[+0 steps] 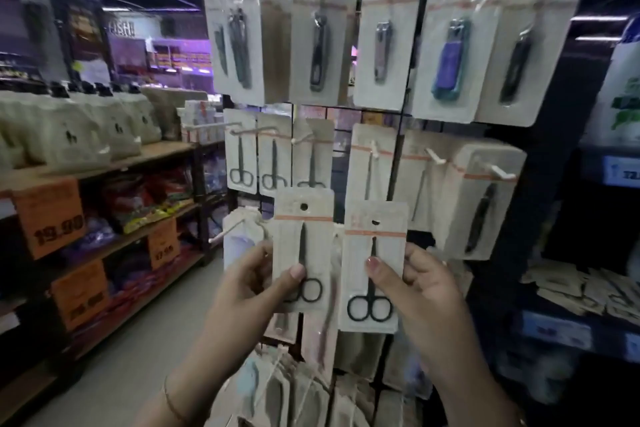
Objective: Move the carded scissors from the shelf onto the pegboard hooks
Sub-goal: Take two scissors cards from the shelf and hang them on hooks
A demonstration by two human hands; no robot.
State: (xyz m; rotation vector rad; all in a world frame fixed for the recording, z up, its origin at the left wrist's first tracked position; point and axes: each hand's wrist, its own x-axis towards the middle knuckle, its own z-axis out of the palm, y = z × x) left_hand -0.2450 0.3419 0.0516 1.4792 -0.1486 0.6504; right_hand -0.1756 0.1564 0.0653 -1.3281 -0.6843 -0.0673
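Only one camera here, head-worn and wide-angle, so the edges bow a bit. It faces pretty much straight at the pegboard rack (401, 121), close up. The left hand (252, 284) and right hand (422, 284), each holding carded scissors (303, 246), come in from the bottom edge, near the lens. Aisle shelves (104, 166) trail off left, and a dark shelf (588, 291) sits far right.

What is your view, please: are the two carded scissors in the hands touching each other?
Apart. The head view shows a strip of background between the left scissors card and the right scissors card.
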